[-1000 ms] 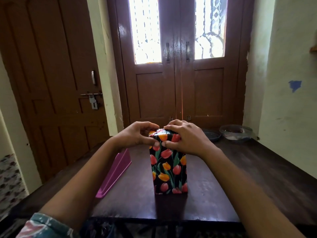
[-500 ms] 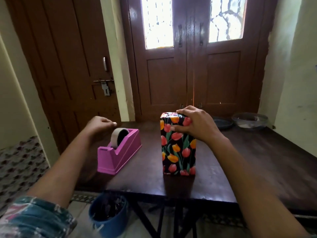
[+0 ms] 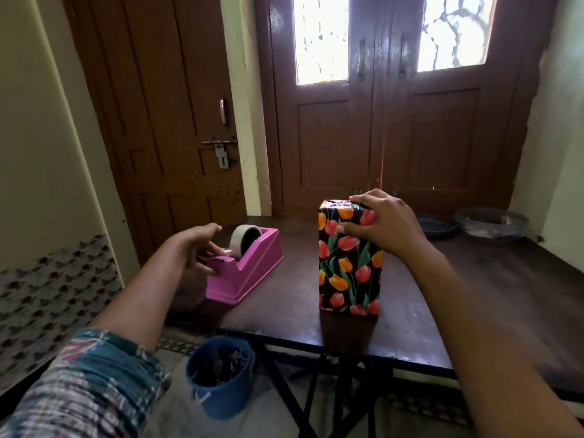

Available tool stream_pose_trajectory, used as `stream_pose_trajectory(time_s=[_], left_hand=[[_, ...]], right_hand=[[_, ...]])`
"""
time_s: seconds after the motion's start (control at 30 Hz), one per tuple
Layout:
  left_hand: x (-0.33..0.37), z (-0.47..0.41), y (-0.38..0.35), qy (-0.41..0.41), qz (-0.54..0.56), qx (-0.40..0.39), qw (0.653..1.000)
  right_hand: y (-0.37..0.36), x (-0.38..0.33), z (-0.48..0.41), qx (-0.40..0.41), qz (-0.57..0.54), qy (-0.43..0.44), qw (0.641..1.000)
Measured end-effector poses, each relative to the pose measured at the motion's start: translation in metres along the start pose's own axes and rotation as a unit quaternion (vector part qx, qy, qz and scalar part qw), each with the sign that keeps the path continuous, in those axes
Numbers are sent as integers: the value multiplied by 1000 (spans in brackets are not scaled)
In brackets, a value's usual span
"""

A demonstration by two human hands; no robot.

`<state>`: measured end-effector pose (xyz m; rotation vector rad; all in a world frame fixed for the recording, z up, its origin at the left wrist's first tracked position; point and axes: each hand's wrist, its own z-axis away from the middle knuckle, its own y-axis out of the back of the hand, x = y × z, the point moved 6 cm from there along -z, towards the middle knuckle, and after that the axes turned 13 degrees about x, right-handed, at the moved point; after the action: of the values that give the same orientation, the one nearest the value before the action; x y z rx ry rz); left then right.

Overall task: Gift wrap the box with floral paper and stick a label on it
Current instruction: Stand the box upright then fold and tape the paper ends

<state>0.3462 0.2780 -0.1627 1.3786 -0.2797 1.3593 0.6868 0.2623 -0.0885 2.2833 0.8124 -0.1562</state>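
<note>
Head camera looks down on a dark brown wooden table (image 3: 474, 295) where a tall upright box wrapped in black paper printed with red and orange tulips (image 3: 349, 263) stands near the front edge. Right hand (image 3: 384, 226) clasps the box's top right corner, fingers curled over the top and thumb pressed on the front face. Left hand (image 3: 197, 251) reaches to the pink plastic tape dispenser (image 3: 246, 270) just left of the box, fingers loosely parted at the tape end beside the roll of tape (image 3: 245, 240); whether they pinch it is unclear. A blue bucket (image 3: 221, 384) sits on the floor below.
</note>
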Motion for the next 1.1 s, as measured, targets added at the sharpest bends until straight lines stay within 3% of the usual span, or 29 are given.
stream_pose_trajectory(time_s=[0.17,0.4,0.77,0.93,1.1], left_hand=[[-6,13,4,3,198,-6,980],[-41,14,2,-52,367,73,926],[-81,6,-17,-66,276,116,952],[-78,2,1,-107,148,206,961],[-89,20,7,-104,231,173,952]], right_hand=[[0,-1,0,-3,0,-3,1000],[2,-1,1,2,1,-8,1000],[3,1,-2,-2,26,-4,1000],[3,3,-7,-13,38,-6,999],[3,3,-11,-71,-44,-36,996]])
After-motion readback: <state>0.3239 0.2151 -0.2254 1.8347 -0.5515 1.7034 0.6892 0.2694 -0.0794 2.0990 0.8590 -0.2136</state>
